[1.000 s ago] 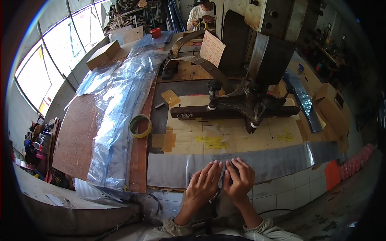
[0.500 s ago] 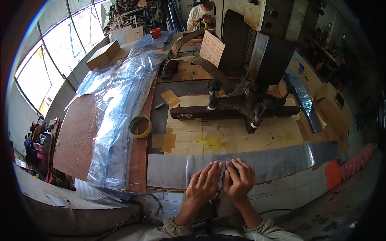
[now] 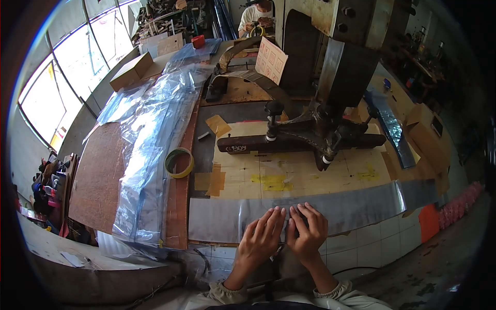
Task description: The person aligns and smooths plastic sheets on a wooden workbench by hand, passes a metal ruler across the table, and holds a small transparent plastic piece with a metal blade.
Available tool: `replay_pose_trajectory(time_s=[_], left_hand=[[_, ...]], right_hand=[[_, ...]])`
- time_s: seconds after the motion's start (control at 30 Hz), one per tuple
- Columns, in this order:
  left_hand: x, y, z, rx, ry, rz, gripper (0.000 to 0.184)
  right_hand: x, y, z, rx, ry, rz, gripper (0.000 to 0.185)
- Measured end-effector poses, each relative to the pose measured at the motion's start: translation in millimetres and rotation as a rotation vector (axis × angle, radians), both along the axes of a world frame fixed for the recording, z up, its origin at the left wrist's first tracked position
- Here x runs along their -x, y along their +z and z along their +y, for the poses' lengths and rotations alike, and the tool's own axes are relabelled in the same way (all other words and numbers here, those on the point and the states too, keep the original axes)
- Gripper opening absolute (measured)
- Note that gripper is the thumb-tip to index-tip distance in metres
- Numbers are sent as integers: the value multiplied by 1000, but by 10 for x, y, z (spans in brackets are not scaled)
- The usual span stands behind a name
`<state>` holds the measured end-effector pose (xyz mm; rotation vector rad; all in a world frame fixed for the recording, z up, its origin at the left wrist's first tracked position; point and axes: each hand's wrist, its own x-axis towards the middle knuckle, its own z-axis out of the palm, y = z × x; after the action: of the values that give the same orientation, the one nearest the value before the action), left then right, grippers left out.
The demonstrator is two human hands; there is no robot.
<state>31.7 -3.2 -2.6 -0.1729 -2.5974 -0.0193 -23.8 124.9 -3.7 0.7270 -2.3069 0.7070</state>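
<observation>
My left hand [image 3: 262, 233] rests at the front edge of a grey sheet strip [image 3: 356, 209], its fingers stretched out and touching the strip. Close beside it, my right hand [image 3: 308, 231] lies with fingers extended on the same strip. Neither hand holds anything. Behind the strip is a pale board [image 3: 305, 181] with yellow marks and brown tape. A dark metal press bar [image 3: 299, 143] spans above this board, below the machine's column [image 3: 341, 77].
A yellow tape roll [image 3: 179, 163] and clear plastic sheets [image 3: 150, 155] lie on the left. Cardboard boxes [image 3: 132, 71] stand at back left and right. Blue film [image 3: 387, 124] lies right of the press. Another person [image 3: 257, 18] is at the back.
Both hands have kept their place and pose on the strip. The view has shifted very slightly; nothing else has visibly moved.
</observation>
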Motion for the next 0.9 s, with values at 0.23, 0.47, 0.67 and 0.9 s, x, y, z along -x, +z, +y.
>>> replay_pose_trajectory(time_s=[0.23,0.47,0.67,0.9], left_hand=[[1,-3,-2,5,-2,3,42],[-5,13,-5,3,0,9,44],[-12,-33,12,-26,15,24,46],[-45,-47,37,-134,58,-38,70]], right_hand=[[1,-8,1,-1,-3,0,24],[-6,1,-8,-4,-11,3,24],[-23,-9,-15,13,-19,5,23],[-80,131,-7,13,-12,-70,34]])
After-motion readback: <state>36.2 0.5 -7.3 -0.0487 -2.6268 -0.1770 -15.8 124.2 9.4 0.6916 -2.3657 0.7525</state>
